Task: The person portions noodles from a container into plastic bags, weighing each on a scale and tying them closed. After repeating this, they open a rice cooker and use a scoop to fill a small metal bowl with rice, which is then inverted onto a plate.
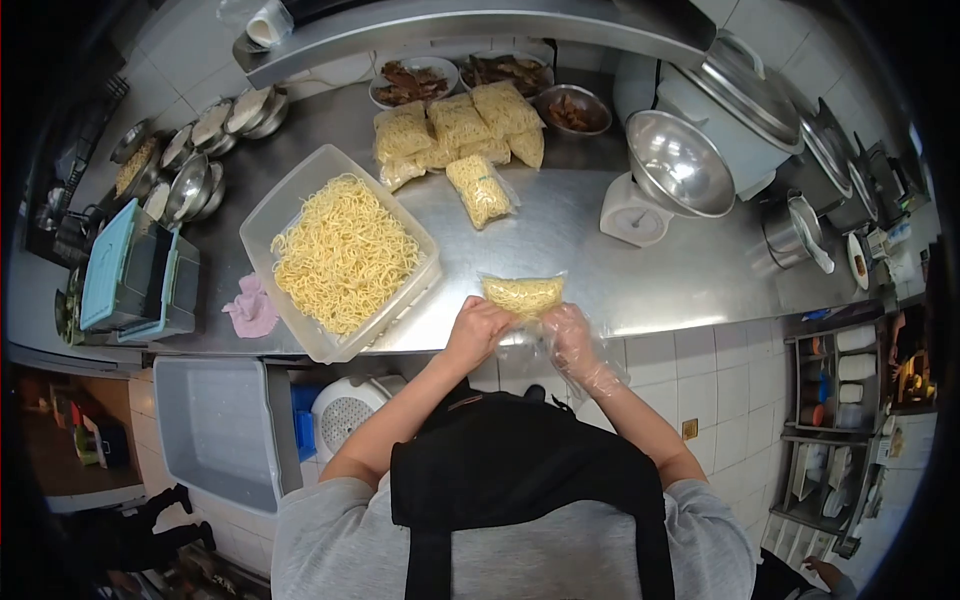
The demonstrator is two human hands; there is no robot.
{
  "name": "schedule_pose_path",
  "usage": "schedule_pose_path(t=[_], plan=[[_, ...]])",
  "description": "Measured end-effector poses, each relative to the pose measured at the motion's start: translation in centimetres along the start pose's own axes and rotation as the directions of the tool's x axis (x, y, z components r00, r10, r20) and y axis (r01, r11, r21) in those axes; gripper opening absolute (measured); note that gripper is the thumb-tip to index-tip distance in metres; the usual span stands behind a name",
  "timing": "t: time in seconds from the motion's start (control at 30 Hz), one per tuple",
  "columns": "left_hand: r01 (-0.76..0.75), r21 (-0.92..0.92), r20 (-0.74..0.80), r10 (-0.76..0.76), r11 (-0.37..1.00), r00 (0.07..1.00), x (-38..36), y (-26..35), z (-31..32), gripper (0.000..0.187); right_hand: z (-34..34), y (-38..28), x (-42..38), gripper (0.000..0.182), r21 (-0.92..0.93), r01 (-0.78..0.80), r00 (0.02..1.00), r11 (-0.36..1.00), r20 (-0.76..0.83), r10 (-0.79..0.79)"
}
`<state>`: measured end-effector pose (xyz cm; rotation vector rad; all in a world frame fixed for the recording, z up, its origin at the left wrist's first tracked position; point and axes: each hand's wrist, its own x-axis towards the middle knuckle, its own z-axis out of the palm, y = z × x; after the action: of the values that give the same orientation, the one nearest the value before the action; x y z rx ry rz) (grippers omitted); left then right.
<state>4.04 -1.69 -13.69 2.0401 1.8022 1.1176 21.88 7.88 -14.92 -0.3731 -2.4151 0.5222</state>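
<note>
A clear plastic bag of yellow noodles [523, 295] is between my hands at the front edge of the steel counter. My left hand [478, 332], bare, has its fingers closed on the bag's near left side. On the other side my right hand [570, 338], in a clear plastic glove, grips the bag's near right edge. Loose plastic hangs below the noodles between the hands. To the left stands a translucent tub [262, 235] holding a large heap of loose noodles [345, 255]. Beyond the hands lies another filled noodle bag [480, 190], with several more bags [458, 122] piled behind it.
A kitchen scale [636, 212] with a steel bowl [682, 162] stands to the right. Bowls of brown food [412, 82] line the back. A pink cloth [250, 307] lies left of the tub. On the floor sits a grey bin [215, 430]. Other people are partly visible at the lower corners.
</note>
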Motion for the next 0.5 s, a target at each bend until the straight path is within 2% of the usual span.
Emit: schedule_pose_path(t=[0.03,0.07,0.13,0.17,0.2,0.23,0.27,0.3,0.33,0.37,0.4,0.47,0.5], plan=[[0.023,-0.011,-0.045,-0.023,1.0,0.999,0.0,-0.6,0.7,0.012,0.7,0.2,0.2,0.02,0.025,-0.007,0.996,1.0,-0.087,0.01],[0.043,-0.021,-0.092,-0.045,0.999,0.995,0.3,-1.1,1.1,0.012,1.3,1.0,0.7,0.02,0.03,-0.019,0.996,0.999,-0.084,0.022],[0.082,0.059,-0.031,-0.081,0.995,0.996,1.9,-2.4,1.1,0.018,2.1,2.5,1.7,0.014,-0.05,-0.071,0.997,0.996,-0.009,0.071],[0.298,-0.148,0.08,-0.289,0.943,0.954,3.5,-2.4,0.3,0.021,1.5,3.5,3.3,0.014,-0.05,-0.071,0.997,0.996,-0.01,0.07],[0.505,-0.317,0.227,-0.453,0.803,0.862,4.5,-2.4,-0.4,0.023,0.5,4.1,5.1,0.017,0.146,-0.28,0.957,0.949,0.124,0.263],[0.501,-0.314,0.222,-0.451,0.807,0.865,4.9,-2.7,-0.7,0.023,0.0,4.3,6.0,0.025,0.303,-0.485,0.868,0.821,0.287,0.406],[0.542,-0.426,0.309,-0.447,0.724,0.839,5.4,-3.1,-1.4,0.024,0.3,4.5,6.0,0.025,0.306,-0.473,0.874,0.826,0.278,0.398],[0.58,-0.524,0.396,-0.424,0.624,0.814,5.7,-3.3,-2.0,0.025,0.9,4.9,6.1,0.033,0.307,-0.465,0.882,0.83,0.238,0.406],[0.57,-0.524,0.391,-0.416,0.633,0.821,5.4,-3.4,-2.0,0.025,1.1,5.2,6.2,0.041,0.306,-0.46,0.887,0.834,0.198,0.416],[0.506,-0.515,0.312,-0.399,0.692,0.862,4.6,-3.4,-1.9,0.024,-0.1,3.7,6.6,0.037,0.4,-0.496,0.868,0.77,0.198,0.456],[0.447,-0.499,0.235,-0.38,0.743,0.895,3.7,-3.5,-1.6,0.022,-0.3,3.5,6.6,0.037,0.399,-0.498,0.867,0.77,0.194,0.46],[0.468,-0.494,0.257,-0.392,0.733,0.884,2.8,-2.8,-1.9,0.017,-0.3,3.1,6.3,0.036,0.359,-0.567,0.824,0.741,0.255,0.506],[0.48,-0.484,0.219,-0.43,0.732,0.876,2.5,-2.7,-1.8,0.018,-0.3,2.9,6.2,0.036,0.361,-0.569,0.822,0.739,0.261,0.505]])
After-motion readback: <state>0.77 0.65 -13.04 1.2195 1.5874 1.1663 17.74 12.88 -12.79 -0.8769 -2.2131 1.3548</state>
